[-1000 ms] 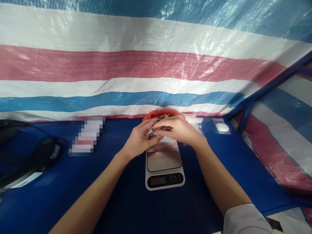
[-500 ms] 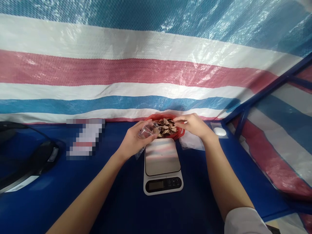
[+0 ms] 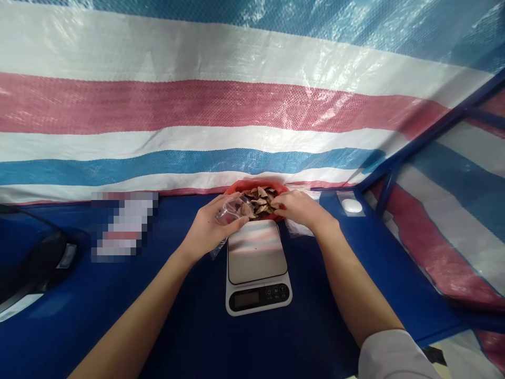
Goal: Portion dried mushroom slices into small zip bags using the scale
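Note:
My left hand [image 3: 207, 223] is closed around a clear plastic bag [image 3: 229, 209], with its mouth beside the dried slices. Brown, curled dried slices [image 3: 260, 201] fill a red plastic bag [image 3: 240, 185] behind the scale. At the right side of the pile, my right hand [image 3: 298, 208] has its fingers pinched together on a dried slice, mostly hidden by the fingers. Just in front of both hands is a white digital scale [image 3: 258, 252]. Its metal plate carries nothing, and its display looks dark.
Flat clear bags [image 3: 298, 227] lie under the right wrist. Farther right is a small bag with a white round object [image 3: 350, 206]. A blurred-out packet [image 3: 126, 226] and a black strapped item [image 3: 47, 263] lie left. Striped sheeting [image 3: 197, 105] closes off the back.
The view has shifted slightly to the right. My right hand has moved a little left, its fingers now lower at the slices. My left hand still holds the clear bag.

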`<state>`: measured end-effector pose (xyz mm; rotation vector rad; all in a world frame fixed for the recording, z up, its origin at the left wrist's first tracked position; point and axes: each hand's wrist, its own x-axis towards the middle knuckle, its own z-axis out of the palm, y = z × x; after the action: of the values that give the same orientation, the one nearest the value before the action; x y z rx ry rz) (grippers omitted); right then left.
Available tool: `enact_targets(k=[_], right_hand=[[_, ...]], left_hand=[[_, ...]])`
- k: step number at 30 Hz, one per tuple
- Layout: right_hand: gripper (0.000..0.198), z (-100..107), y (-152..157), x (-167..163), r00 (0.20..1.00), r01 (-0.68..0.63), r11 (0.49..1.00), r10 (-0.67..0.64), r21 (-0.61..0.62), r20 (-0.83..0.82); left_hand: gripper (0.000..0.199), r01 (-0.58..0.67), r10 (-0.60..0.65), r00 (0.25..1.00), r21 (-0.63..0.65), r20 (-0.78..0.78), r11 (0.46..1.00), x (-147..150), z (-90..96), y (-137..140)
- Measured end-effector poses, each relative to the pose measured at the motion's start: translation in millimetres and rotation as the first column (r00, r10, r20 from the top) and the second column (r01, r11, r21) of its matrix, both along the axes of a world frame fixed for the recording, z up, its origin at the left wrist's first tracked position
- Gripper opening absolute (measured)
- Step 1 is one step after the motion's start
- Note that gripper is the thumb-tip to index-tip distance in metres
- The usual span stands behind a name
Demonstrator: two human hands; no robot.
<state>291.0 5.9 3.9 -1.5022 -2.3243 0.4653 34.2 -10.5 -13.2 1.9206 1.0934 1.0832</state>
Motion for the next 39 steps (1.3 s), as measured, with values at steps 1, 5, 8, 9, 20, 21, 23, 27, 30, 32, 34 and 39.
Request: enact_targets(k=[1,5,8,9,20,21,23,27,30,32,34,39], right_hand=[[0.022,-2,0,-1,0.999,-0.01,1.0,0.011,-0.004,0.035],[0.025,-5,3,-3,0.957,-0.028,1.0,0.027,0.0,0.289],[0.025,-5,4,-4,0.932,-0.027,0.999,0.013,0.034,0.363],[0.025,-5,4,-5,0.932,-0.035,0.998,0.016,0.046,0.363],[0.026,-4,7,2,0.945,-0.015,0.996,-0.014,0.088,0.328],[0.025,-3,7,4,0.957,-0.018,0.996,-0.008,0.088,0.292],[0.023,-1,6,9,0.984,-0.015,0.996,-0.001,0.091,0.18],[0.021,5,2,14,0.997,-0.023,0.996,0.03,0.091,-0.077],[0.02,13,-5,9,0.969,-0.034,0.995,0.056,0.099,-0.24],[0.02,19,-12,1,0.943,-0.051,0.993,0.082,0.104,-0.321],[0.018,25,-18,-8,0.919,-0.09,0.989,0.126,0.113,-0.373],[0.015,30,-27,-32,0.896,-0.151,0.972,0.212,0.182,-0.389]], left_hand=[[0.062,0.002,-0.002,1.0,-0.001,0.007,1.0,0,0.2,0],[0.061,0.009,-0.008,0.999,-0.01,0.035,1.0,1,1.1,-1],[0.06,0.012,-0.012,0.999,-0.005,0.039,1.0,2,1.9,-1],[0.06,0.013,-0.012,0.999,-0.008,0.04,1.0,2,2.2,-1],[0.059,0.012,-0.01,0.999,-0.046,0.048,0.999,1,0.5,0],[0.06,0.011,-0.009,0.999,-0.045,0.048,0.999,1,0.2,0],[0.061,0.011,-0.009,0.999,-0.04,0.046,0.999,1,0.1,0],[0.059,0.016,-0.015,0.999,-0.036,0.033,0.999,1,0.4,-1],[0.054,0.026,-0.026,0.999,-0.009,0.023,1.0,2,-0.3,-1],[0.054,0.039,-0.039,0.999,0.007,0.012,0.999,2,-1.1,-1],[0.056,0.047,-0.047,0.999,0.025,-0.005,0.999,2,-2.2,-1],[0.059,0.079,-0.078,0.997,0.059,-0.021,0.995,2,-5.7,-1]])
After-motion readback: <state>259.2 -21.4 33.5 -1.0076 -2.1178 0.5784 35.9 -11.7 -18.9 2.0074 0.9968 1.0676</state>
